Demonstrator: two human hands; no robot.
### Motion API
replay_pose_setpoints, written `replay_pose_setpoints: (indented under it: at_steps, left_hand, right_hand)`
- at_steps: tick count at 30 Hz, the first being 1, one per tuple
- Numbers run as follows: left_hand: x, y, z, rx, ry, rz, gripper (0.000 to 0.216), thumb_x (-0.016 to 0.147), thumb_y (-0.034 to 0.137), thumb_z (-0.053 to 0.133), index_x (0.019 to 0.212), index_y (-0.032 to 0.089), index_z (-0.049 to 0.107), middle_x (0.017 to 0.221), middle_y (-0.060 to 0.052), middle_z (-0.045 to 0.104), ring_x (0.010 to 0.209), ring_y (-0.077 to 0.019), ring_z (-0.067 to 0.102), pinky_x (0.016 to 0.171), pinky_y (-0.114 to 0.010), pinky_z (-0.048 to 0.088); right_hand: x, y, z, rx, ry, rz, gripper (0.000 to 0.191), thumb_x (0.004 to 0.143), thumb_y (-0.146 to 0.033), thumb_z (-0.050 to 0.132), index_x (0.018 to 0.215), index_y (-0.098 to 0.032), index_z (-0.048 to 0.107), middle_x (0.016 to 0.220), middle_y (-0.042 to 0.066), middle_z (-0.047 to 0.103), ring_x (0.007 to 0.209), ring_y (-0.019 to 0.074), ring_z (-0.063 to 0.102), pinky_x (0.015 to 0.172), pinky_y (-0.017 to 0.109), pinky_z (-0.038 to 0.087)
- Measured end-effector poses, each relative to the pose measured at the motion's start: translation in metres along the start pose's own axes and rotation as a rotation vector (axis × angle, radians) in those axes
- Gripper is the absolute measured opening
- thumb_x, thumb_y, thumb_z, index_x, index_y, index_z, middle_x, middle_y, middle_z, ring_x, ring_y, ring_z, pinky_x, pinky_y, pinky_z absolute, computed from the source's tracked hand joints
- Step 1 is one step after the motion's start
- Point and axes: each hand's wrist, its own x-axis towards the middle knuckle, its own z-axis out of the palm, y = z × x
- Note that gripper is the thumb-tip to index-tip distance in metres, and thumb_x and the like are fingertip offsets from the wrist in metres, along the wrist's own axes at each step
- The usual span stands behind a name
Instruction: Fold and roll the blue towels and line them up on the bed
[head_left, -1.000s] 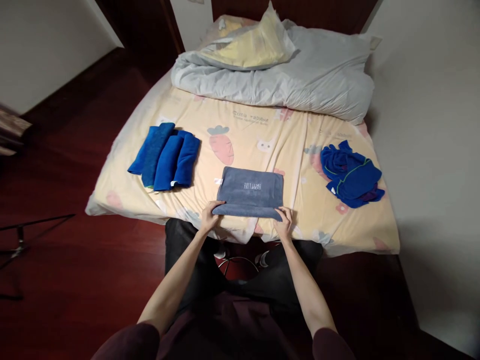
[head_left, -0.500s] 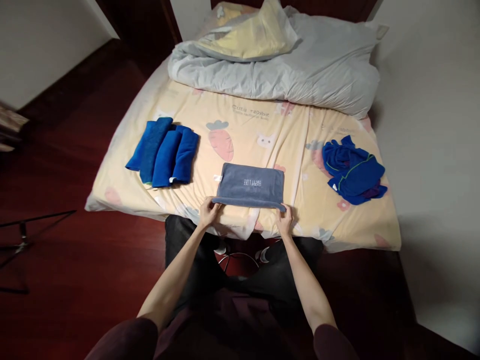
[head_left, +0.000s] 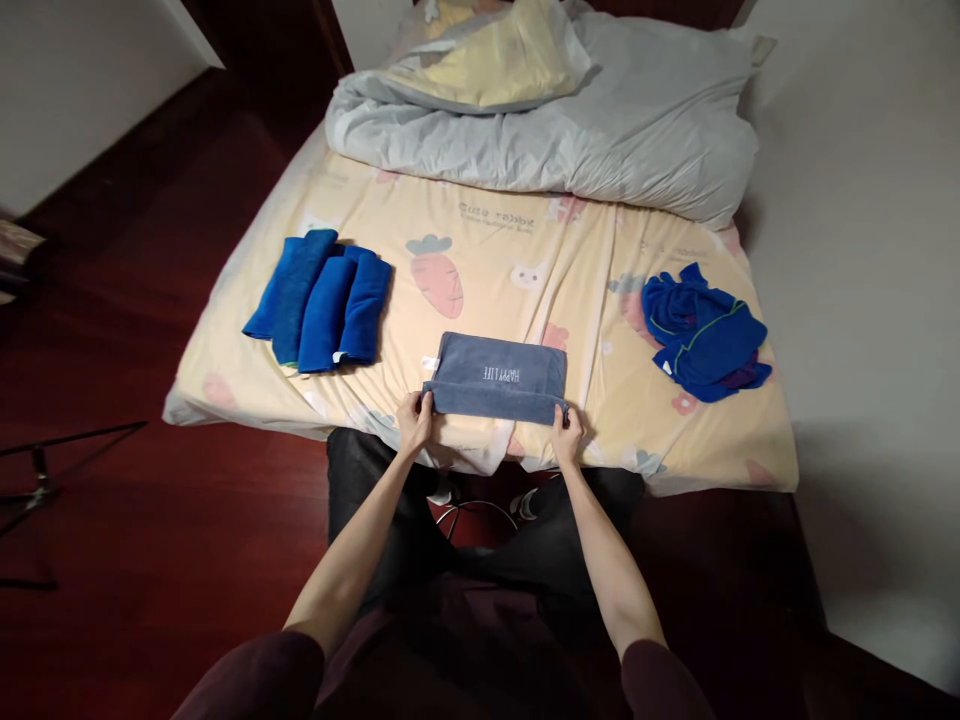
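A grey-blue towel (head_left: 499, 362) with "HAPPY LIFE" lettering, upside down to me, lies on the bed near its front edge. Its near edge is turned over into a flat band running across the towel. My left hand (head_left: 415, 420) pinches the band's left end, thumb on top. At the right end, my right hand (head_left: 568, 434) grips the other corner between thumb and fingers. A small white label (head_left: 430, 364) sticks out from the towel's left side.
Several rolled blue towels (head_left: 319, 300) lie side by side on the left of the bed (head_left: 480, 270). A crumpled blue cloth pile (head_left: 705, 335) with green edging sits at the right. A bunched grey quilt (head_left: 645, 120) covers the far end. A black stand (head_left: 41, 490) is on the left floor.
The towel's near edge has gone from a narrow raised roll to a wider, flatter fold. Both hands still hold its ends, and the view has shifted slightly.
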Motion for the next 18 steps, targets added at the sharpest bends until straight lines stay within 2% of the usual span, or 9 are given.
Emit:
replay_pose_setpoints:
  at_steps: [6, 10, 18]
  left_hand:
    - [-0.0035, 0.0001, -0.0013, 0.026, 0.062, -0.009, 0.024, 0.095, 0.043, 0.058, 0.084, 0.022, 0.062, 0.075, -0.001, 0.056, 0.07, -0.0177, 0.052, 0.068, -0.03, 0.041]
    - [-0.0049, 0.0018, -0.0031, -0.01, 0.044, -0.035, 0.024, 0.093, 0.041, 0.058, 0.08, 0.022, 0.06, 0.07, 0.0, 0.054, 0.068, -0.0175, 0.052, 0.067, -0.03, 0.041]
    - [-0.0071, 0.0031, -0.0025, 0.016, 0.08, 0.016, 0.016, 0.089, 0.031, 0.058, 0.077, 0.022, 0.057, 0.069, 0.0, 0.053, 0.067, -0.0173, 0.052, 0.066, -0.03, 0.04]
  right_hand:
    - [0.0008, -0.0041, -0.0017, -0.007, 0.018, -0.016, 0.044, 0.101, -0.054, 0.056, 0.075, -0.02, 0.064, 0.069, 0.006, 0.066, 0.062, 0.0166, 0.059, 0.064, 0.028, 0.048]
    - [-0.0002, -0.0062, -0.0042, 0.007, 0.021, -0.025, 0.04, 0.101, -0.051, 0.056, 0.076, -0.02, 0.062, 0.069, 0.004, 0.064, 0.061, 0.0159, 0.057, 0.062, 0.028, 0.046]
    - [-0.0014, -0.0075, -0.0063, 0.034, 0.002, -0.01, 0.032, 0.098, -0.047, 0.056, 0.081, -0.02, 0.062, 0.072, 0.004, 0.065, 0.062, 0.0158, 0.057, 0.063, 0.028, 0.047]
